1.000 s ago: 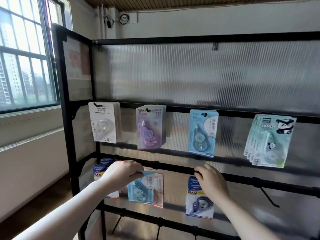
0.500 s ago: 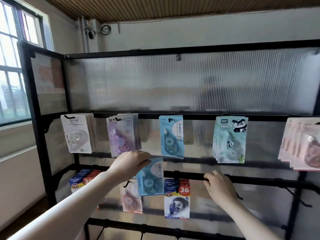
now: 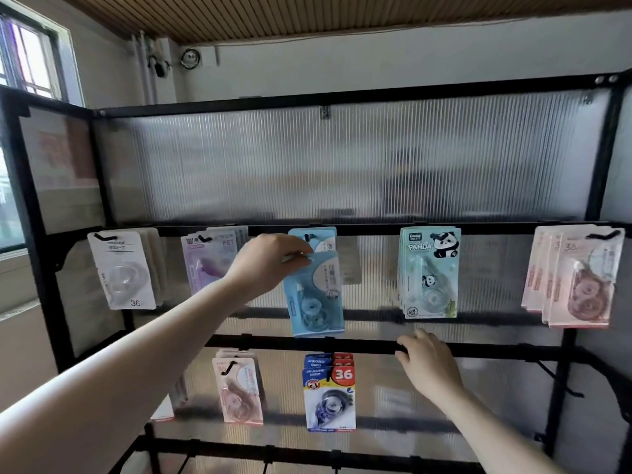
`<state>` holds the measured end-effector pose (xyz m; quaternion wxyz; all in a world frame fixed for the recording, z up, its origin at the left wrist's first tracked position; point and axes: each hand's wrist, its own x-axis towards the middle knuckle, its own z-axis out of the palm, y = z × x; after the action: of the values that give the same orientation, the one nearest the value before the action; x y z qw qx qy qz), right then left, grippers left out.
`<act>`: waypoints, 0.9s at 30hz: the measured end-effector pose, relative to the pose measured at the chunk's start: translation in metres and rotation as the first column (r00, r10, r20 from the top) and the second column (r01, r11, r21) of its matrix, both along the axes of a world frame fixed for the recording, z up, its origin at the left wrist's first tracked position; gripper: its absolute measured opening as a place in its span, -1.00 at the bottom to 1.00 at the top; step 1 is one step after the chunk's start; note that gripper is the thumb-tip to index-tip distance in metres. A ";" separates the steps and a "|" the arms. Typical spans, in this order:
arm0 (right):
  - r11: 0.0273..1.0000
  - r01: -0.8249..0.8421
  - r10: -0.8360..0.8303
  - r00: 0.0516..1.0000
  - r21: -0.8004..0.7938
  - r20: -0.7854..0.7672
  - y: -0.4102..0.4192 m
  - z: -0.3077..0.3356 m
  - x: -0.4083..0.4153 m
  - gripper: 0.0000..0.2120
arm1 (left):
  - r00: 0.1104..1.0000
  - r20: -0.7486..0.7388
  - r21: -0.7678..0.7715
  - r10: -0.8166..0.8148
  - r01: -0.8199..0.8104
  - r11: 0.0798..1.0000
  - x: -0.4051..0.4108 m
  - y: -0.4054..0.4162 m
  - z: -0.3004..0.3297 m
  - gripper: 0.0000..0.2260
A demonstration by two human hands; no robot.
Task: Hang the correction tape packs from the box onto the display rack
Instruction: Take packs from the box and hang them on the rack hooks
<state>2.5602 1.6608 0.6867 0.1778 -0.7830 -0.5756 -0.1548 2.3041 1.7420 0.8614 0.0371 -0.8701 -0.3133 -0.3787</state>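
Observation:
My left hand (image 3: 270,260) pinches the top of a light blue correction tape pack (image 3: 316,295) and holds it up in front of an identical blue pack (image 3: 321,239) hanging on a hook of the upper rail. The held pack hangs tilted, its lower edge near the middle rail. My right hand (image 3: 425,362) grips the black middle rail (image 3: 485,348) of the display rack, fingers curled over it. The box is not in view.
On the upper rail hang white packs (image 3: 123,268), purple packs (image 3: 208,260), panda packs (image 3: 429,275) and pink packs (image 3: 578,282). Below hang a pink pack (image 3: 239,388) and dark blue "36" packs (image 3: 330,393). Bare black hooks (image 3: 554,374) stick out at lower right.
My left hand has lifted the blue pack from the lower row up to the blue pack's hook on the upper rail. My right hand stays on the middle rail. The view shifted right.

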 end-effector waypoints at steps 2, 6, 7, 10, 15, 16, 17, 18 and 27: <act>1.000 0.005 -0.005 1.000 -0.008 0.003 0.000 0.000 0.004 -0.71 | 0.999 0.041 -0.003 -0.009 0.010 1.000 0.004 -0.001 0.005 -0.80; 1.000 0.015 -0.016 1.000 -0.018 -0.003 0.000 -0.003 0.009 -0.71 | 0.995 0.086 0.036 -0.047 0.044 0.998 0.009 0.000 0.013 -0.82; 1.000 0.016 -0.016 1.000 -0.017 -0.007 -0.001 -0.003 0.011 -0.71 | 0.995 0.084 0.040 -0.044 0.041 0.998 0.010 0.001 0.015 -0.82; 1.000 0.013 -0.013 1.000 -0.008 -0.026 0.000 -0.005 0.014 -0.71 | 0.997 0.069 0.034 -0.021 0.018 0.999 0.013 0.007 0.016 -0.83; 1.000 0.015 -0.015 0.999 0.008 -0.044 0.002 -0.008 0.018 -0.71 | 0.999 0.042 0.057 -0.025 0.022 0.998 0.015 0.015 0.015 -0.83; 1.000 0.013 -0.013 0.999 0.011 -0.045 0.002 -0.009 0.019 -0.71 | 0.999 0.035 0.066 -0.034 0.031 0.997 0.015 0.015 0.014 -0.82; 1.000 0.011 -0.011 0.999 0.014 -0.044 0.002 -0.010 0.019 -0.71 | 0.999 0.032 0.074 -0.039 0.037 0.997 0.014 0.016 0.014 -0.82; 1.000 0.009 -0.009 0.999 0.015 -0.043 0.002 -0.011 0.020 -0.71 | 0.999 0.035 0.084 -0.042 0.039 0.996 0.014 0.016 0.013 -0.81; 1.000 -0.003 0.003 0.999 -0.007 -0.048 0.010 -0.018 0.025 -0.69 | 0.997 0.064 0.074 -0.043 0.038 0.997 0.010 0.023 0.014 -0.81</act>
<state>2.5851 1.6705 0.6691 0.1892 -0.7861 -0.5729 -0.1340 2.3139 1.7653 0.8752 0.0504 -0.8614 -0.2825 -0.4190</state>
